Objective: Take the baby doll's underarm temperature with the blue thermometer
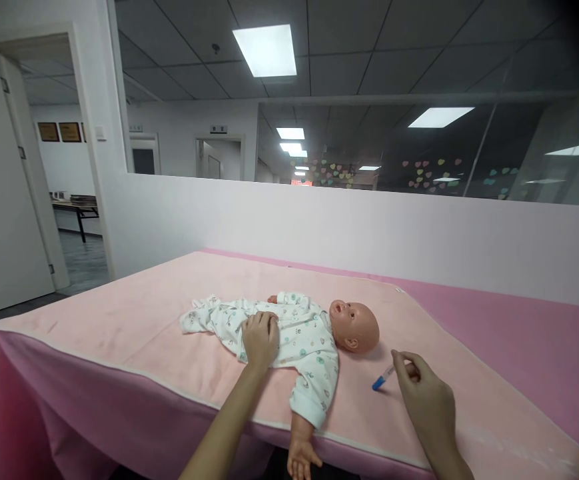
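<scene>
A baby doll (299,330) in a white romper with small coloured prints lies on its back, head to the right and legs to the left. My left hand (260,339) rests on the doll's belly, its fingers lying over the cloth. One doll arm points toward me and hangs past the table's front edge. To the right of the doll's head, my right hand (424,397) pinches a thin stick with a blue end (380,383) between thumb and fingertips. The blue end points down and left, close above the cover. Whether it is a thermometer or a pen, I cannot tell.
A pale pink cover (134,300) lies over a darker pink cloth (529,327) on the table. Behind it stands a white half wall (349,230) with a glass window above. An open door (9,180) is at the left, with a folding table (76,208) beyond it.
</scene>
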`<state>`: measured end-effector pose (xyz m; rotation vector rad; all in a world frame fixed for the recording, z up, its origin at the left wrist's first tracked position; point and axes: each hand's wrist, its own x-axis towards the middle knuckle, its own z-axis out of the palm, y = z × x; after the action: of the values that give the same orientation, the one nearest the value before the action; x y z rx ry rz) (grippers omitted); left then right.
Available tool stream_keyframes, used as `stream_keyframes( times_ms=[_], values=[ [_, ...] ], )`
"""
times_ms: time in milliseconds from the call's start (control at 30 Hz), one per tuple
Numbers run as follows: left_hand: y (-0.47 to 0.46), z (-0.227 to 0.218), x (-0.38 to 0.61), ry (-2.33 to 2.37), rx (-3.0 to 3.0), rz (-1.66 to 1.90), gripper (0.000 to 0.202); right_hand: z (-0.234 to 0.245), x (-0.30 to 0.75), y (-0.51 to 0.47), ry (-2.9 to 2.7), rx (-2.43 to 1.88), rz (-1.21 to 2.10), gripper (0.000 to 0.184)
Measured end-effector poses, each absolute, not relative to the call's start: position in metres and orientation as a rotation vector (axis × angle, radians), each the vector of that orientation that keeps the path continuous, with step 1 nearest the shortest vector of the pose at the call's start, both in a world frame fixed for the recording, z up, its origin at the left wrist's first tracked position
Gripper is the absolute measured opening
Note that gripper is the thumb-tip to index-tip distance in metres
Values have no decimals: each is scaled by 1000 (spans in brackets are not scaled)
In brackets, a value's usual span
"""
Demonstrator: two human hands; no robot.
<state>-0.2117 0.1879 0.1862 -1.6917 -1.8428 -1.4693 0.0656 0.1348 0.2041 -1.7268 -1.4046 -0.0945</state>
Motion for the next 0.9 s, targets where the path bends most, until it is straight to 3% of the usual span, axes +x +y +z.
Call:
stream_keyframes(
  times_ms=[267, 567, 900],
  values=[
    [189, 185, -212, -1848, -1711, -1450, 24, 214, 57, 139, -1545, -1730, 97, 43],
    [187, 187, -210, -1854, -1691, -1442, 23, 210, 58, 138, -1599, -1716, 171, 45],
    [184, 191, -209, -1853, -1667, -1495, 20, 183, 71, 148, -1389, -1596, 433, 50]
  ],
)
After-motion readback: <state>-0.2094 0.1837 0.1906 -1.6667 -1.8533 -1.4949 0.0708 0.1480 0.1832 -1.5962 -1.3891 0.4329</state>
